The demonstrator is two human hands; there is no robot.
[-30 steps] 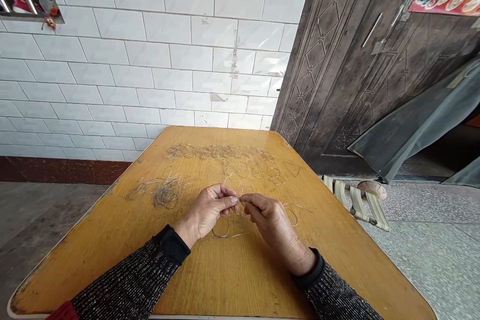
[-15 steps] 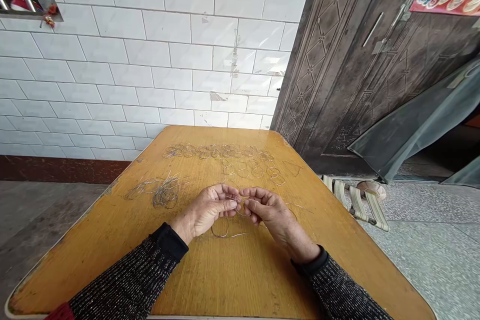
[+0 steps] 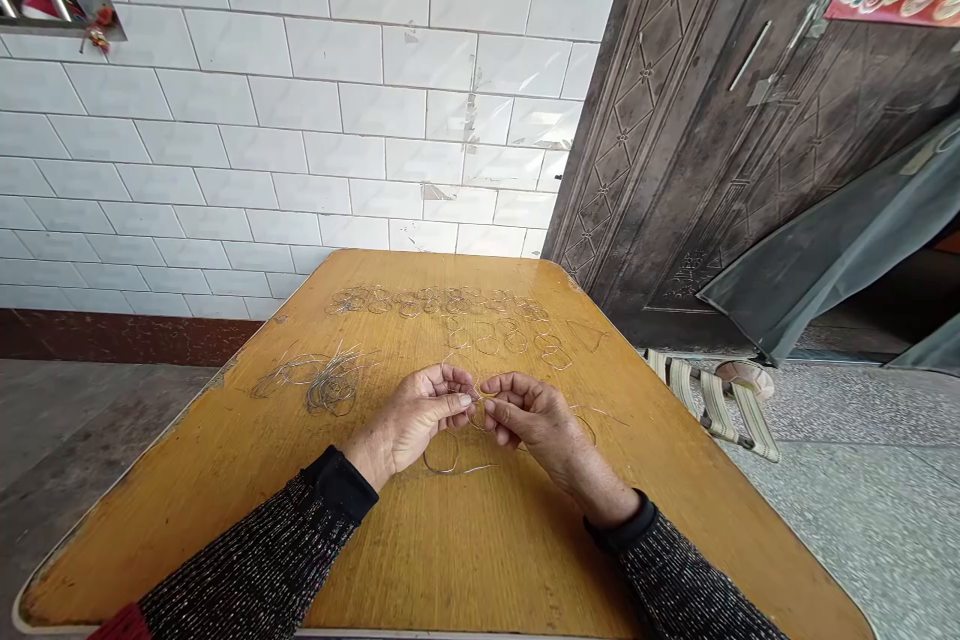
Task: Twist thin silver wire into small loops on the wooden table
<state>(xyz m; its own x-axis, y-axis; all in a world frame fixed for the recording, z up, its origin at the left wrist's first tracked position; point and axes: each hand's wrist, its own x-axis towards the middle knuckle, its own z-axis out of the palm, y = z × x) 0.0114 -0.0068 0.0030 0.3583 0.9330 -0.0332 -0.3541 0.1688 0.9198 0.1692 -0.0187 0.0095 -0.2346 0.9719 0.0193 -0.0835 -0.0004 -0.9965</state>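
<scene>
Over the middle of the wooden table point(image 3: 465, 560), my left hand point(image 3: 420, 412) and my right hand point(image 3: 541, 425) meet almost fingertip to fingertip. Both pinch a thin wire point(image 3: 478, 417) bent into a small loop between them; its exact shape is partly hidden by the fingers. Under my left hand lies a loose curved wire point(image 3: 441, 471) on the tabletop. Further wire pieces point(image 3: 592, 425) stick out beside my right hand. To the left rests a tangled bundle of wire point(image 3: 330, 385).
Across the far part of the table runs a row of wire rings point(image 3: 427, 301), with several more rings point(image 3: 514, 337) nearer. A white tiled wall point(image 3: 315, 120) stands behind the table. At right are a dark carved door point(image 3: 675, 170), a grey curtain point(image 3: 832, 250) and a low strapped stool point(image 3: 716, 407).
Both hands stay nearly in place. The wire loop between the fingertips has turned slightly, and a thin wire end now shows above my left fingers.
</scene>
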